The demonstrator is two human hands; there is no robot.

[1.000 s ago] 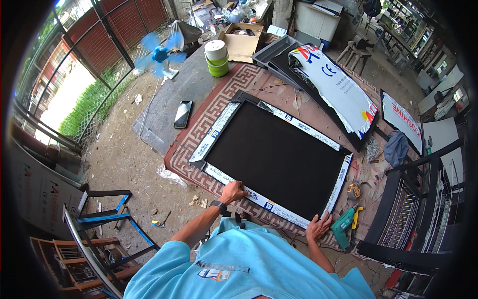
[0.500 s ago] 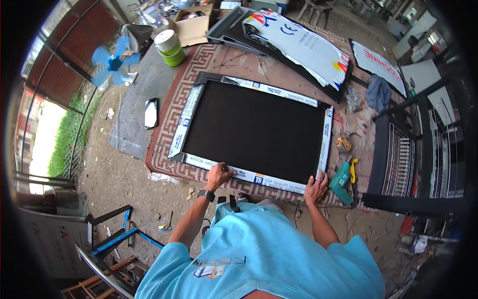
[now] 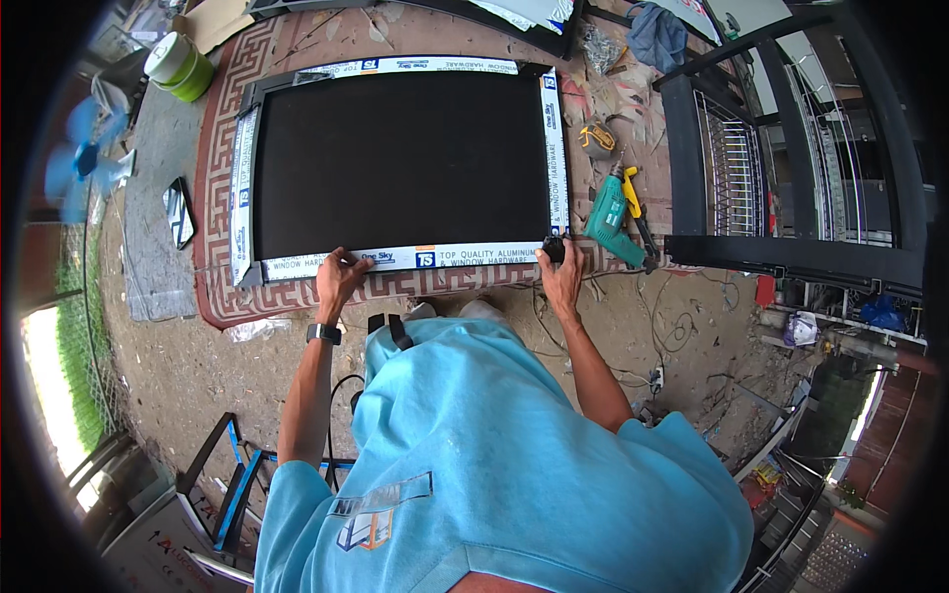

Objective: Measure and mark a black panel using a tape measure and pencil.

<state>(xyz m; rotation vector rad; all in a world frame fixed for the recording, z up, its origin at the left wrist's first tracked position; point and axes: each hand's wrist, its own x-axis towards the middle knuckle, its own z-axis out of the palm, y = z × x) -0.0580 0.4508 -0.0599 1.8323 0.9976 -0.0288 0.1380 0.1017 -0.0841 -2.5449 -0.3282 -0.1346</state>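
While both arms reach forward from a light-blue shirt, the scene reads so, largest first:

Ground: bare dirt, with a red patterned rug [image 3: 222, 296] spread on it.
Framed panel: a large rectangular frame with a black screen [image 3: 400, 158] lies flat on the rug; its rails are wrapped in white protective film with blue print; the near rail runs just ahead of both hands.
Black gate: a black metal grille frame [image 3: 801, 168] stands to the right, well apart from the panel.
Green drill: a green power drill [image 3: 608, 212] lies on the rug edge just right of the panel's near right corner.
Paint tub: a green-and-white tub [image 3: 178, 67] sits at the upper left, beyond the rug.
Mirror shard: a small dark reflective piece [image 3: 179, 210] lies on a grey sheet left of the rug.
Left hand: the left hand [image 3: 341, 277], a dark watch on its wrist, has its fingers curled over the near rail, left of the middle.
Right hand: the right hand [image 3: 563, 272] is closed around a small black object at the panel's near right corner; what the object is cannot be told.
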